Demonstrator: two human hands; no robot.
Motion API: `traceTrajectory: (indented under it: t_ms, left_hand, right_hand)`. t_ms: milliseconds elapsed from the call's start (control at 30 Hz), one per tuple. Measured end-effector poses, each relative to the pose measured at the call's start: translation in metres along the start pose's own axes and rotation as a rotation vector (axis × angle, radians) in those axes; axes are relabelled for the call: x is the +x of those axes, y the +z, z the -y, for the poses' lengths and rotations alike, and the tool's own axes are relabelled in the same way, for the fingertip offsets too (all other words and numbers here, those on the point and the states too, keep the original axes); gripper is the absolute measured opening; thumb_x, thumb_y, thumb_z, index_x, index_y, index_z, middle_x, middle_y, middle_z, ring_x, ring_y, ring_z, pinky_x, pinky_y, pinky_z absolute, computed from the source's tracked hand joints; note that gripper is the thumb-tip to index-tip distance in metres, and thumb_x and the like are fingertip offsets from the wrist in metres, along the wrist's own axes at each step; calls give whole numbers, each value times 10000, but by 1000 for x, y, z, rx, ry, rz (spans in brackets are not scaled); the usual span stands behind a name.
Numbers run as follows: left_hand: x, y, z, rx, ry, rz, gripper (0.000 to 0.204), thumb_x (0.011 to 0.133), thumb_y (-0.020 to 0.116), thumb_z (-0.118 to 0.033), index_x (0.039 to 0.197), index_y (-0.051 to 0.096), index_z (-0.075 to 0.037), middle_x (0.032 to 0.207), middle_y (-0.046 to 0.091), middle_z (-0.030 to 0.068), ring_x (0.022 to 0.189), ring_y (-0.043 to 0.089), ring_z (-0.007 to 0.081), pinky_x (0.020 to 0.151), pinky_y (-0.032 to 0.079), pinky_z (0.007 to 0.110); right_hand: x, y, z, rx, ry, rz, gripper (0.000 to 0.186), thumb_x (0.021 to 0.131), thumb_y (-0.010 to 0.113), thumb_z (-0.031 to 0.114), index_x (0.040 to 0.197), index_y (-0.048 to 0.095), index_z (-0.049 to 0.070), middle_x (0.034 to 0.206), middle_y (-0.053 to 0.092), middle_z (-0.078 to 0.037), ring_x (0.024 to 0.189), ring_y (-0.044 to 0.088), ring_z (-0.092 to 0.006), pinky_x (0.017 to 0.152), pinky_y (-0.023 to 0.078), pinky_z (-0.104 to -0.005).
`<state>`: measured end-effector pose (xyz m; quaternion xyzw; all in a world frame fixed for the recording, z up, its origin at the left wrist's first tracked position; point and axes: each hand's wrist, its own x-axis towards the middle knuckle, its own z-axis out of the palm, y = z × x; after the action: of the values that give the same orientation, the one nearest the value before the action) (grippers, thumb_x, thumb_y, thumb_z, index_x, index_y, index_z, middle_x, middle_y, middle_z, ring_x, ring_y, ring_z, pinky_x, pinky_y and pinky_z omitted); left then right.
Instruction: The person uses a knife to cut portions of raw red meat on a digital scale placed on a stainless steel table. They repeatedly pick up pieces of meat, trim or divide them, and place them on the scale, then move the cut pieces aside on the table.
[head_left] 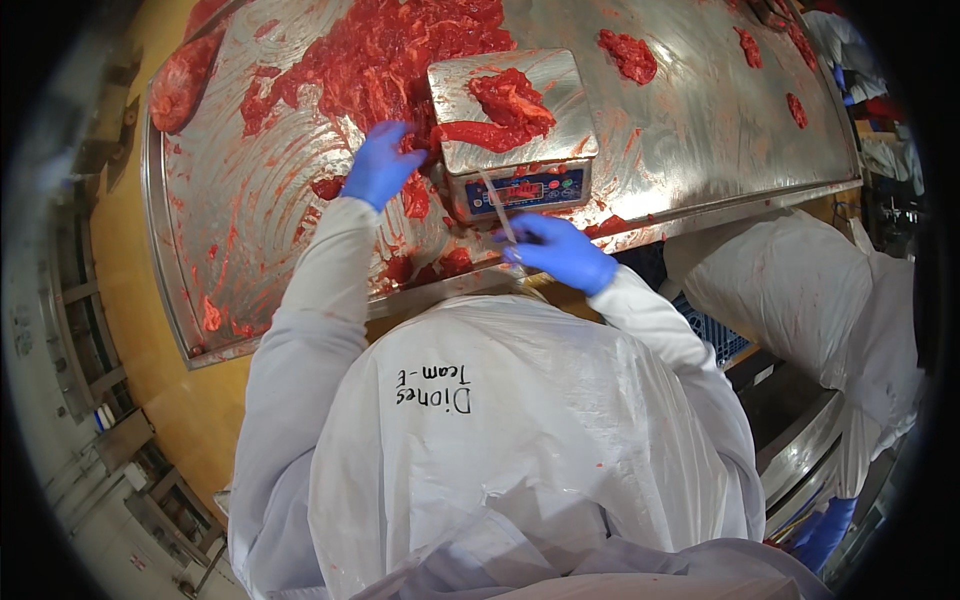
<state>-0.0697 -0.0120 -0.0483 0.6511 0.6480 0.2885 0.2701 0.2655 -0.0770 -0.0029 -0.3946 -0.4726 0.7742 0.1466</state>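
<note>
My right hand (565, 250), in a blue glove, is closed round a knife (497, 203) just in front of the scale. Its thin pale blade points up and to the left, across the scale's front panel. My left hand (380, 168), also blue-gloved, is left of the scale with thumb and fingers apart. Its fingertips are at the near edge of a big heap of red raw meat (370, 60). On the steel platform of the scale (565, 85) lie pieces of red meat (512, 105), one long strip reaching the platform's left edge.
The steel table (700, 130) has a raised rim and is smeared with red. A large meat chunk (185, 85) lies at far left, a smaller meat piece (628, 57) right of the scale. A person in white (790, 290) stands close on my right, above a blue crate (715, 330).
</note>
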Motion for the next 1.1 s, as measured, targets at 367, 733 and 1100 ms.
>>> traceTrajectory:
  t_ms: [367, 733, 1100]
  left_hand:
    - [-88, 9, 40, -180, -124, 388, 176, 914, 735, -163, 1006, 710, -16, 986, 664, 132, 887, 668, 236, 822, 546, 369]
    - [-115, -27, -16, -300, -399, 1042, 240, 902, 738, -139, 1126, 736, -55, 1078, 734, 120, 967, 721, 233, 886, 571, 374]
    - [-12, -42, -56, -574, -303, 174, 261, 985, 676, -120, 1207, 711, 11, 1085, 675, 19, 1001, 610, 101, 834, 510, 272]
  right_hand:
    - [16, -22, -5, 193, -96, -153, 326, 1027, 673, 195, 1282, 627, -4, 1054, 703, -63, 984, 681, -154, 927, 558, -333]
    - [-36, -20, -22, 218, -58, -91, 320, 997, 676, 124, 1284, 625, -9, 1188, 696, -88, 1072, 680, -174, 982, 533, -326]
    - [-55, -32, -32, 198, -138, -274, 305, 987, 668, 67, 1284, 623, 14, 1200, 687, -73, 1108, 656, -173, 1028, 504, -334]
